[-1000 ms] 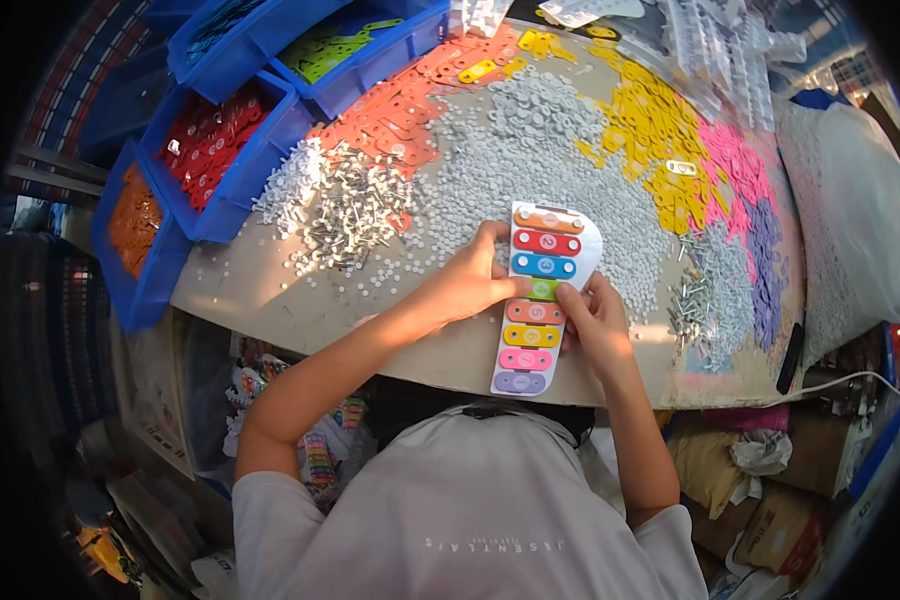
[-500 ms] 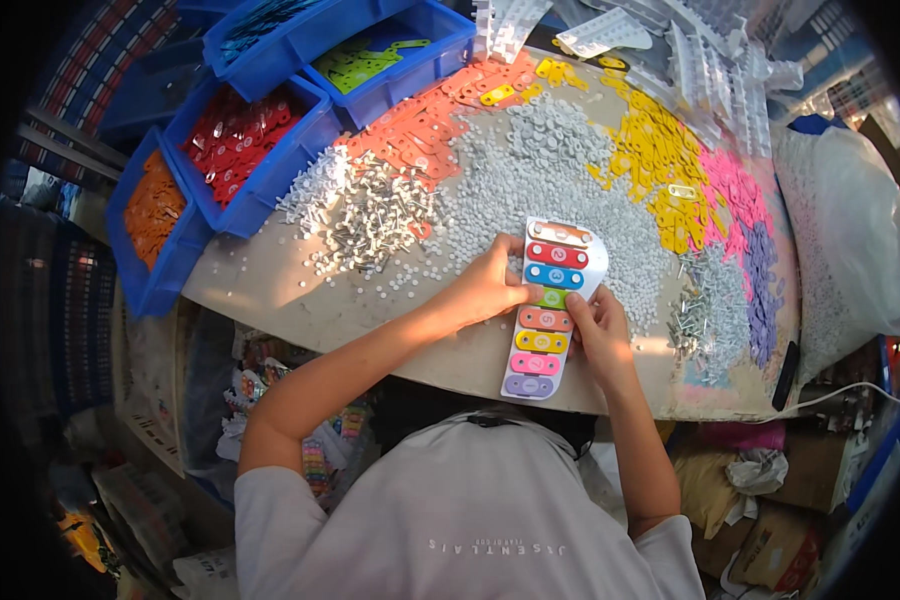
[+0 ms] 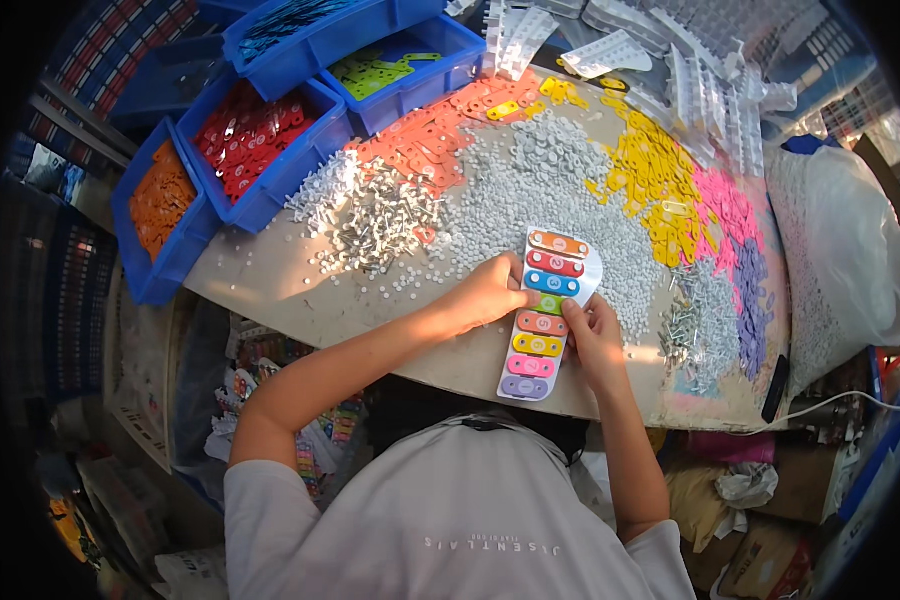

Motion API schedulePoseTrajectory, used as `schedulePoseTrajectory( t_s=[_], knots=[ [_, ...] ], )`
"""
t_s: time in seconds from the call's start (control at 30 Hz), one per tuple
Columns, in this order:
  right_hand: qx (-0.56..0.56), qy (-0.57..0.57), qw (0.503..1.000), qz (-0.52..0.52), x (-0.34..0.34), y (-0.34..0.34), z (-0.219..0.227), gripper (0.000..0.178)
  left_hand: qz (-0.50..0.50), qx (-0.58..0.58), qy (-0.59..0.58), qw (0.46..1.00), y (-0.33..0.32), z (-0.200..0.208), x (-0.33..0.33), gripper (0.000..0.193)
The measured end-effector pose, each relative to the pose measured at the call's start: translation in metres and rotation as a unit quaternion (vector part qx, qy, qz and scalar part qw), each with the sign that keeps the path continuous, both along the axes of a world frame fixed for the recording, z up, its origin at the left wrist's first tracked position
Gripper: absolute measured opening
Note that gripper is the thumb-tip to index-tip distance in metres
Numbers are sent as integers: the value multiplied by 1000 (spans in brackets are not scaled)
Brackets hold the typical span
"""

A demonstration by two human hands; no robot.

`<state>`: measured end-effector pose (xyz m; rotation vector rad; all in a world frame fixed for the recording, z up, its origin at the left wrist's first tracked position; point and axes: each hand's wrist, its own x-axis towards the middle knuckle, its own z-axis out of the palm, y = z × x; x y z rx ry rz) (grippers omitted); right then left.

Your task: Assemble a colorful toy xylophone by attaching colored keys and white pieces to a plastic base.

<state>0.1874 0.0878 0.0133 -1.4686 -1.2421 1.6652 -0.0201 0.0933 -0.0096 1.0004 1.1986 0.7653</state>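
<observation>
A white toy xylophone (image 3: 537, 345) with a column of coloured bars, orange at the far end and lilac at the near end, is held over the table's front edge. My left hand (image 3: 492, 292) grips its left side, thumb at the left end of the green bar. From the right, my right hand (image 3: 597, 335) closes on the same bar, its thumb pressing the right end. The three farthest bars carry white round caps at their ends; the nearer ones show small dark spots there. Fingers beneath the xylophone are hidden.
Small white caps (image 3: 530, 185), screws (image 3: 380, 215) and coloured bars, such as yellow ones (image 3: 650, 165), lie heaped across the table (image 3: 450, 355). Blue bins (image 3: 265, 190) stand at the far left. White xylophone bases (image 3: 705, 95) pile up behind; a plastic bag (image 3: 840, 240) bulges at right.
The whole view has shifted slightly. Both hands keep hold of the xylophone, and my right thumb has moved onto the right end of the green bar.
</observation>
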Motion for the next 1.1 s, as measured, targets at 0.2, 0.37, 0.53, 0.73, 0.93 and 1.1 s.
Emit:
schedulePoseTrajectory(
  t_s=[0.2, 0.37, 0.53, 0.73, 0.93, 1.1],
  knots=[
    [7, -22, 1000, -13, 20, 1, -4, 22, 4, 44, 19, 999, -10, 8, -9, 36],
    [351, -379, 845, -139, 95, 5, 22, 15, 148, 150, 120, 970, -12, 37, -70, 20],
    [354, -600, 711, -93, 179, 0, 13, 15, 249, 322, 431, 805, 21, 25, -191, 11],
    [333, -594, 725, -109, 195, -2, -8, 13, 160, 354, 531, 754, 42, -4, -235, 8],
    [318, -531, 769, -160, 198, 2, -8, 8, 124, 332, 596, 720, 45, -1, -227, 5],
    [324, -452, 793, -250, 208, 5, -15, 10, 125, 324, 594, 726, 46, -8, -232, 8]
  ],
)
